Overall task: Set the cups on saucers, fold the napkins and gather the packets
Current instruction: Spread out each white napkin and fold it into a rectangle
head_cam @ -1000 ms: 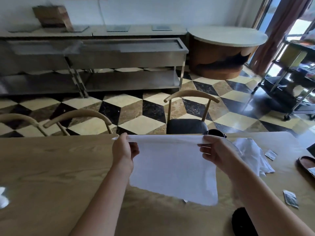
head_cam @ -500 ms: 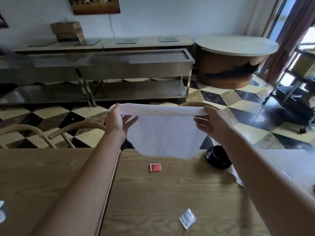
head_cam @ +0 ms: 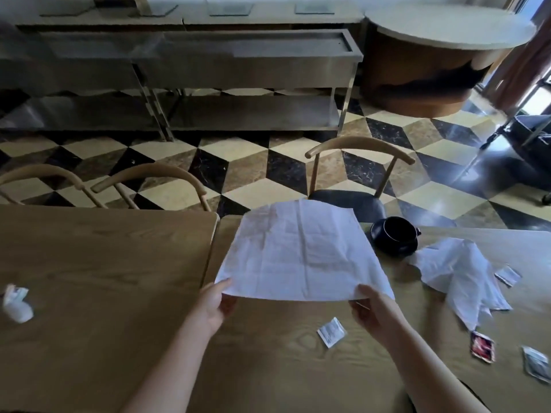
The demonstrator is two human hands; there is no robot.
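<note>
— What have you got in your hands?

— One white napkin (head_cam: 301, 251), spread out flat above the table (head_cam: 119, 293). My left hand (head_cam: 216, 302) pinches its near left corner, thumb on top and fingers under; my right hand (head_cam: 371, 311) pinches the near right corner the same way. Both are closed on the cloth. The far edge hangs out past the table's 12 o'clock rim, toward the chair (head_cam: 351, 198).

— What lies around it?

— At 1 o'clock from the napkin, a black cup (head_cam: 398, 231) sits on a black saucer (head_cam: 396, 247), just beside the cloth's far right corner. At 3 o'clock, a second napkin (head_cam: 459, 272) lies crumpled on the wood. A white packet (head_cam: 331, 332) rests on the table near my right hand, under the near edge. Further at 4 o'clock there is a red packet (head_cam: 482, 346), and beyond it a grey one (head_cam: 536, 363) at the frame's edge. Another small packet (head_cam: 507, 275) touches the crumpled napkin's right side.

— Anything in the way?

— The spread napkin hides the wood beneath it, so I cannot tell what lies there. A seam between two tabletops runs just left of my left hand. Far off at 9 o'clock sits a crumpled white wad (head_cam: 16, 304), well apart from everything else.
</note>
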